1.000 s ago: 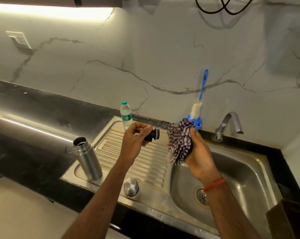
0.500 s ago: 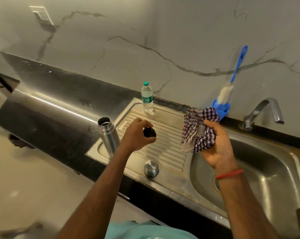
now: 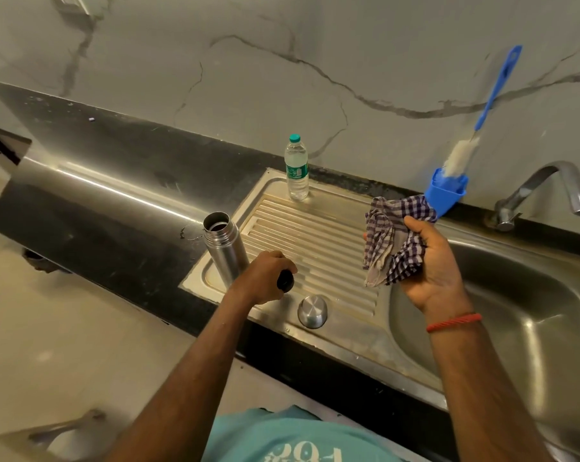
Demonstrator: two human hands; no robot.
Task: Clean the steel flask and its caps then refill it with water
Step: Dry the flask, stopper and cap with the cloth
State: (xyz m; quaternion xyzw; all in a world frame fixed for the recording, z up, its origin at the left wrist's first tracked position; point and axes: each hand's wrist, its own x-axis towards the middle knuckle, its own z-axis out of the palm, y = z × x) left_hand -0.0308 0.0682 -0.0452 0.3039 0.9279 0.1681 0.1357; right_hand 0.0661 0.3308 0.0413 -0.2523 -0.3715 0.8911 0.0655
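As my left hand (image 3: 265,278) lowers the pinched black cap (image 3: 285,281) onto the drainboard (image 3: 315,235), my right hand (image 3: 435,271) keeps clutching the cloth (image 3: 391,241), so I judge its wiping done.

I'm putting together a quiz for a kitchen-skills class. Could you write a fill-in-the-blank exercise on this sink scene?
1. The left hand holds a small ____ cap.
2. The right hand, with a ____ thread on its wrist, grips a checked cloth.
3. The steel flask stands upright, its mouth ____.
4. The bottle brush has a ____ handle.

Missing words: black; red; open; blue.
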